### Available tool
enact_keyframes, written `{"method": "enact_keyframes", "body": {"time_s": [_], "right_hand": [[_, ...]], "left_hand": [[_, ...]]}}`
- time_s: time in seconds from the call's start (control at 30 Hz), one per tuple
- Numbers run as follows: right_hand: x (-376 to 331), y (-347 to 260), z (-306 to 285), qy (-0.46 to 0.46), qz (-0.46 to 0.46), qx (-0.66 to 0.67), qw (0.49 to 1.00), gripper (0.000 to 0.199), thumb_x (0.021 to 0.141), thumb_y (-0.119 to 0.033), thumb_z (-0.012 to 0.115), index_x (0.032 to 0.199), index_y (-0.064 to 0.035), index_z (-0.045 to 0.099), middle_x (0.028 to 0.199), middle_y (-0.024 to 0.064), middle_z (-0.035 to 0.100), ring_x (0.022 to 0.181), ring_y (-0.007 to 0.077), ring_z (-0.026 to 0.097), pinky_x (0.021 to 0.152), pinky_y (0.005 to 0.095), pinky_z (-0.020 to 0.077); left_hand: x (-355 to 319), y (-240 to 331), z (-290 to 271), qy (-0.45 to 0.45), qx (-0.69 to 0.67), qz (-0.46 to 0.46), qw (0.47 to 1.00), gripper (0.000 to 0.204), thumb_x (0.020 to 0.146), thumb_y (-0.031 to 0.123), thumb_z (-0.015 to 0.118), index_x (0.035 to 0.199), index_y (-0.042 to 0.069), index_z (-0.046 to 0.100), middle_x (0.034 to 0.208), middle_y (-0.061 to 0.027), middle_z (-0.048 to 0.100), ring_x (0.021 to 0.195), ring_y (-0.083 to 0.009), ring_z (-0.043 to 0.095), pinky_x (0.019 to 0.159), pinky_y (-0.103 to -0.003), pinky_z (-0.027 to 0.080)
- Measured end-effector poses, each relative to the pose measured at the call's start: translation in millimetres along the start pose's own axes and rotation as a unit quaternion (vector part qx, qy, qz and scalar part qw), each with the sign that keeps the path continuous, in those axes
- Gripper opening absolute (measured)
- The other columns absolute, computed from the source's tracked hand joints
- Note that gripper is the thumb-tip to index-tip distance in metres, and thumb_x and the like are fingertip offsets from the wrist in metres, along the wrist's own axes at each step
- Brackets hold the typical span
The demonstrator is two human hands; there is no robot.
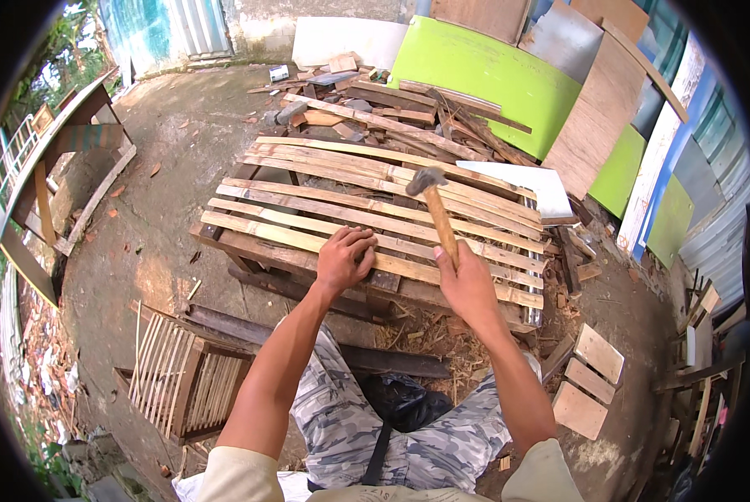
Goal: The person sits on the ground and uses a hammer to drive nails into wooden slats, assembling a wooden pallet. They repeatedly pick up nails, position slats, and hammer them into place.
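Note:
A slatted wooden frame [291, 209] of pale strips on darker beams lies on the ground in front of me. My left hand [344, 259] presses down on one of its nearest slats, fingers curled over the wood. My right hand [468, 284] grips the wooden handle of a hammer [437, 209], whose dark metal head is raised above the middle slats. Both forearms come in from the lower edge over my camouflage-patterned trousers.
A smaller slatted crate [178, 376] lies at my lower left. Scrap timber [375, 105] is piled behind the frame, with green and brown boards [492, 75] leaning at the back right. Short cut wood blocks [592, 376] lie at the right. A wooden bench frame [48, 167] stands at left.

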State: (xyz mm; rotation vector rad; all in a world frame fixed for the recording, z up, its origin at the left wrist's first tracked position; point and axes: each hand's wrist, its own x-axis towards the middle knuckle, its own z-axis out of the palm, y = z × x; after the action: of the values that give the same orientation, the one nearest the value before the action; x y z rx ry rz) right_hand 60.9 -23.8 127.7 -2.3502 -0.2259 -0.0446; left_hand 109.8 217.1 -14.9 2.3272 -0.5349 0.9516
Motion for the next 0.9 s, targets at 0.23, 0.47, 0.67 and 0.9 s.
{"method": "enact_keyframes", "body": {"time_s": [0.23,0.47,0.67,0.9], "right_hand": [[-10.5,56.8,37.2,-0.113,0.018,-0.084,0.99,0.037,0.105,-0.031,0.053,0.1,0.0057,0.056,0.075,0.0259,0.065,0.073,0.0433,0.067,0.069,0.0526,0.0517],[-0.8,-7.9,1.1,0.03,0.0,0.059,0.998,0.039,0.106,-0.033,0.051,0.097,0.0049,0.057,0.057,0.0192,0.059,0.051,0.0379,0.061,0.052,0.0483,0.046],[-4.7,49.4,29.4,-0.105,0.105,-0.045,0.988,0.044,0.107,-0.036,0.047,0.095,0.0053,0.057,0.062,0.02,0.061,0.055,0.0373,0.062,0.058,0.0509,0.0487],[-4.4,4.6,10.0,0.046,0.007,0.078,0.996,0.04,0.107,-0.034,0.051,0.094,0.004,0.057,0.061,0.0227,0.059,0.057,0.0396,0.062,0.058,0.0474,0.0491]], "left_hand": [[6.4,7.2,12.4,-0.017,-0.018,-0.018,1.0,0.019,0.082,0.01,0.071,0.1,0.01,0.078,0.11,-0.0073,0.076,0.107,-0.0281,0.069,0.097,-0.039,0.054],[0.4,3.8,3.6,-0.024,-0.011,-0.031,0.999,0.02,0.083,0.01,0.069,0.101,0.01,0.079,0.112,-0.0074,0.076,0.11,-0.0284,0.069,0.1,-0.039,0.053],[3.7,6.0,12.2,-0.004,-0.004,-0.005,1.0,0.018,0.082,0.012,0.072,0.099,0.01,0.079,0.11,-0.0062,0.076,0.107,-0.0266,0.069,0.097,-0.039,0.054],[-1.8,2.0,2.9,-0.012,0.008,-0.021,1.0,0.019,0.082,0.012,0.072,0.099,0.01,0.079,0.11,-0.0061,0.076,0.108,-0.0273,0.069,0.098,-0.04,0.053]]}}
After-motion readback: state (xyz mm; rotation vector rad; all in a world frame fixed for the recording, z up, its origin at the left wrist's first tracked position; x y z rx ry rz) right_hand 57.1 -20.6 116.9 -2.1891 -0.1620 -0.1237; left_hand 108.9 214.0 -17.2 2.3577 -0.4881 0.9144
